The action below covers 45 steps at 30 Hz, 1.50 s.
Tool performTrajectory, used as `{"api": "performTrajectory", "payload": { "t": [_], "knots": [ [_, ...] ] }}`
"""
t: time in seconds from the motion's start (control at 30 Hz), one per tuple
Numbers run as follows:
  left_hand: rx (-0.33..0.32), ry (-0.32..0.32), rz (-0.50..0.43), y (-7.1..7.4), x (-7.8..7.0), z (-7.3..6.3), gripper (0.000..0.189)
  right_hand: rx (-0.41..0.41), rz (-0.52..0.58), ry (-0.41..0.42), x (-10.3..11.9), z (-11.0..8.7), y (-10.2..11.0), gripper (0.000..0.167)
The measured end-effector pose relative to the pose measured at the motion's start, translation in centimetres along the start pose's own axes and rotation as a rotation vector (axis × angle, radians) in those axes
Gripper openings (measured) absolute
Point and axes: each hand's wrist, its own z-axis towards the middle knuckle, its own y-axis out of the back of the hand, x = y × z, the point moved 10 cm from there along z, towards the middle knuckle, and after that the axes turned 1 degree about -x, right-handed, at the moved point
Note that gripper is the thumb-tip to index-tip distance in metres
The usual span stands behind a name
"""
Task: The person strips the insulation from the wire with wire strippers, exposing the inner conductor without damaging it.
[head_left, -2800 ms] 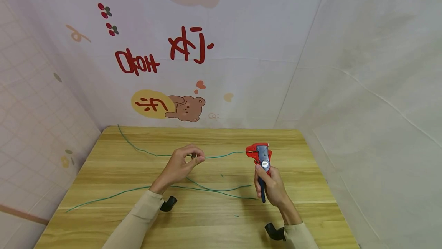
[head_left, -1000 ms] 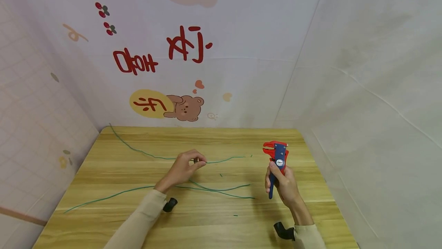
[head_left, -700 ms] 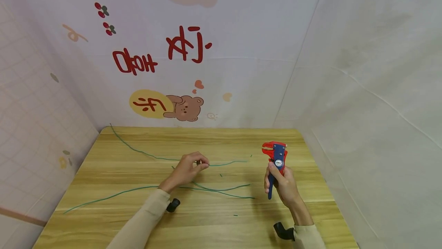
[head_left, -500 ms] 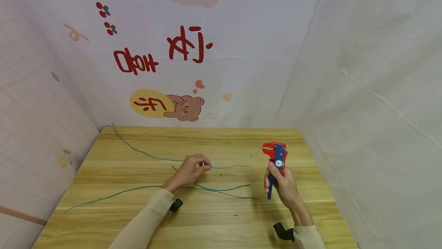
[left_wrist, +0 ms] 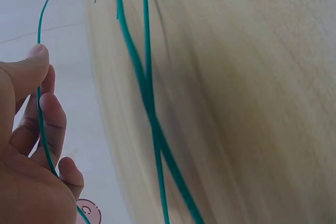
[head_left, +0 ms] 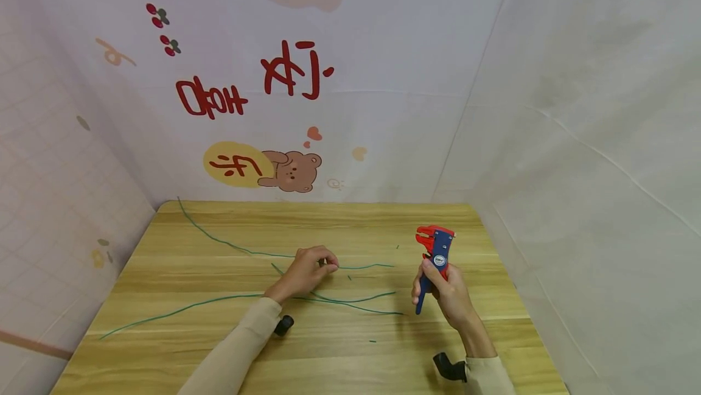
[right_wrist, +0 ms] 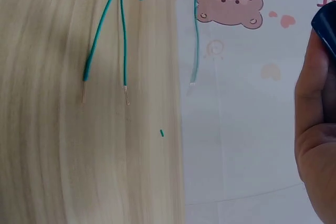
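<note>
My left hand (head_left: 309, 270) pinches a long green wire (head_left: 366, 266) between thumb and fingertips. Its free end points right, held above the table; in the right wrist view the tip looks paler, but too blurred to tell if it is bare. The far end trails left to the back corner. My right hand (head_left: 446, 294) grips a red and blue wire stripper (head_left: 438, 249) by its handles, its red jaws apart and nothing in them. Two more green wires (left_wrist: 128, 40) cross on the table below; bare copper ends (right_wrist: 126, 95) show on both in the right wrist view.
Short green insulation scraps (head_left: 372, 341) lie scattered on the wooden table (head_left: 306, 364), one of them at the back right (head_left: 397, 247). White printed cloth walls (head_left: 383, 139) stand close behind and at both sides. A black curved piece sits by each cuff.
The stripper's jaws were at the wire's end; they have come away to the right, and a green scrap lies there. My left hand has shifted right and nearer with the wire.
</note>
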Motion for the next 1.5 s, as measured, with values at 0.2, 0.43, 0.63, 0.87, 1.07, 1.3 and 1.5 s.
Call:
{"api": "performTrajectory", "payload": {
  "t": [0.2,0.43,0.63,0.87,1.07,1.3,1.5],
  "knots": [
    [0.005,0.006,0.046,-0.6,0.3,0.1,0.004,0.012,-0.023,0.006,0.1,0.1,-0.1,0.042],
    [0.036,0.026,0.074,-1.2,0.9,0.1,0.004,0.018,-0.040,0.004,-0.1,0.1,0.0,0.043],
    [0.059,0.033,0.080,-1.7,1.1,0.1,0.005,0.021,-0.035,0.004,-0.2,0.0,0.0,0.043],
    [0.083,0.040,0.100,-2.1,1.3,0.0,0.007,0.029,-0.033,-0.001,-0.5,0.0,0.0,0.043],
    [0.104,0.052,0.113,-2.4,1.6,-0.1,0.005,0.031,-0.037,-0.008,-0.7,-0.1,0.0,0.043],
    [0.132,0.061,0.117,-2.6,1.6,-0.3,0.005,0.030,-0.034,-0.015,-0.8,-0.2,0.1,0.042],
    [0.136,0.050,0.098,-2.7,1.5,-0.3,0.006,0.024,-0.025,-0.019,-0.9,-0.2,0.2,0.040]
  ]
}}
